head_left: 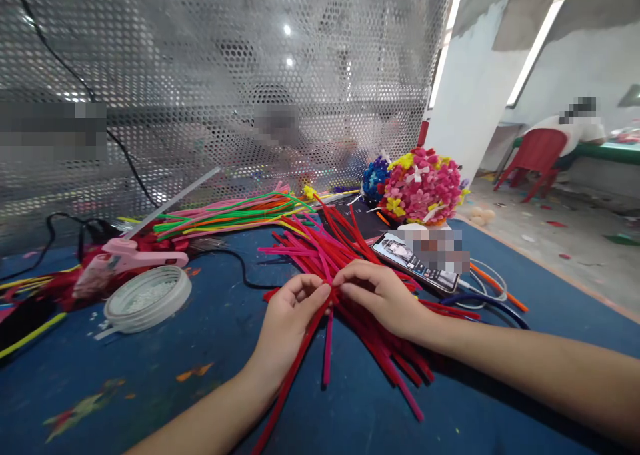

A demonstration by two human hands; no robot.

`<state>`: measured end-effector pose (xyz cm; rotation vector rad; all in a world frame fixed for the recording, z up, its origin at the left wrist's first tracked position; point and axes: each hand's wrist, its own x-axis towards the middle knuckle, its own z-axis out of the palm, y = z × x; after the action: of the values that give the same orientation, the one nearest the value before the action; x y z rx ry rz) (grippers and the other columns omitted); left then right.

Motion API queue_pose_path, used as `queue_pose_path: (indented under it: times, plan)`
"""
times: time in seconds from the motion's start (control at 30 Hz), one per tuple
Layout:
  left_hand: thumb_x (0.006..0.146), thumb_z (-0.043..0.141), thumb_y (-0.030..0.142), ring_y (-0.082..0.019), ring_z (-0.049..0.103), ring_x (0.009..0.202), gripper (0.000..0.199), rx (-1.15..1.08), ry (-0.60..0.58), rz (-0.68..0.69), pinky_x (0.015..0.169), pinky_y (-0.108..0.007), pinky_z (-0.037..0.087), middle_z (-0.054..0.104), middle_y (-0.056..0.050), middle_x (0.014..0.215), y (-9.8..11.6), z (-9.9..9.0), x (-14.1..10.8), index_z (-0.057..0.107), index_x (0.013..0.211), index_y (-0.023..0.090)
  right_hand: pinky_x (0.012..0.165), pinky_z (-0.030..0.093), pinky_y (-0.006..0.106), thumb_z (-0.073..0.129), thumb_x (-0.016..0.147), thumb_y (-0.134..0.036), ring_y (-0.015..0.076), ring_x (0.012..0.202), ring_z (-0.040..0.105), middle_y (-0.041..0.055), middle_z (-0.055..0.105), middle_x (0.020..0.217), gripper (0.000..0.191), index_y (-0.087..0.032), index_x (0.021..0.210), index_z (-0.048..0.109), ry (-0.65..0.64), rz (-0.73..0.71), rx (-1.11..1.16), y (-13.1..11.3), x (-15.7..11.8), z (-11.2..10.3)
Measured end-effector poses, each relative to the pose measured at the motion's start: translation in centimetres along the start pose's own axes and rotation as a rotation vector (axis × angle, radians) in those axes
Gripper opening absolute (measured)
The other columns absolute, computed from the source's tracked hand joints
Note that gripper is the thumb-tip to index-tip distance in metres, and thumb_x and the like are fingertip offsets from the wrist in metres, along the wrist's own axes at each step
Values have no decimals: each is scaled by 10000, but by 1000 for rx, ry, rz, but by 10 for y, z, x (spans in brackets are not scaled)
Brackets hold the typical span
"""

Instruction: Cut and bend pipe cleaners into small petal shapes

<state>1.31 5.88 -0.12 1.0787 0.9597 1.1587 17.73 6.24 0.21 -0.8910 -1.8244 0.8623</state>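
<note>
My left hand [293, 315] pinches a red pipe cleaner [295, 368] whose length trails down past my wrist to the bottom edge. Close against it, the thumb and fingers of my right hand [377, 295] are pressed together at the same red strand. Under both hands lies a loose heap of red and magenta pipe cleaners [373, 338], fanned out across the blue table. One magenta pipe cleaner [327, 355] pokes out between my hands. The exact spot where the fingertips meet is partly hidden.
A pink glue gun [140, 255] and a roll of tape [155, 305] sit at left. Green and pink pipe cleaners [225, 216] lie behind. A phone [415, 263] with a white cable and a pink flower ball [425, 185] are right. Perforated metal [200, 75] rises behind; a person sits far right.
</note>
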Motion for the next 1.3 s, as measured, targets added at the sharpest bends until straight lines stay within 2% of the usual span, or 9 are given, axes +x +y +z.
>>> queue_pose_path:
  times: [0.13,0.3,0.5,0.6,0.9,0.97,1.07,1.17,1.3]
  plan:
    - [637,740,222,-67,572,569,372,-14,39,-4,572,-166,440,642,40,683,4,1,-2,485,904,183,781,428,253,532,820,-123,114,831,574,9,628,868,148,-186,891,645,7,26,31,1,2,-1]
    - [627,747,204,-67,593,587,446,21,68,21,593,-165,448,668,39,690,5,0,-2,414,923,196,751,440,265,541,814,-154,117,781,575,4,625,828,139,-196,877,658,-10,43,39,0,2,-1]
    - [661,709,192,-70,577,537,423,69,-14,9,574,-176,436,648,68,604,7,1,-2,323,832,219,662,454,243,556,797,-188,104,711,559,-10,593,769,42,-174,836,563,57,95,113,-1,0,2]
    - [668,691,188,-98,606,572,427,145,-63,24,608,-211,453,652,64,596,7,2,-4,286,798,226,613,448,224,582,774,-210,94,683,543,-22,556,763,127,-186,839,475,91,110,172,-1,-3,5]
    - [716,631,182,-115,604,642,336,408,-143,80,617,-235,444,653,45,692,3,1,-11,299,748,224,527,403,198,567,761,-166,79,585,492,-43,528,703,160,-200,821,422,8,107,83,4,-10,7]
    - [705,639,187,-109,598,650,346,343,-122,66,630,-236,447,638,52,698,3,0,-7,296,745,223,564,420,210,545,788,-173,89,623,507,-26,539,734,112,-196,836,446,25,56,-27,2,-9,5]
    - [690,647,207,-96,586,641,352,202,-37,81,625,-225,449,610,62,696,3,-1,0,299,743,218,715,439,257,486,809,-112,129,808,514,39,544,894,140,-191,918,528,9,-171,-276,-6,-10,5]
    - [681,651,225,-79,569,581,341,108,75,111,576,-204,444,584,71,691,4,-1,4,320,758,213,758,417,277,443,807,-76,154,863,473,62,539,959,294,-220,1021,583,-186,-437,-530,-12,-15,10]
    - [667,664,231,-80,584,582,340,82,150,114,562,-200,460,582,66,711,5,-1,4,350,795,211,703,386,287,442,864,-193,155,763,439,42,560,878,235,-237,1019,614,-409,-566,-729,-11,-20,16]
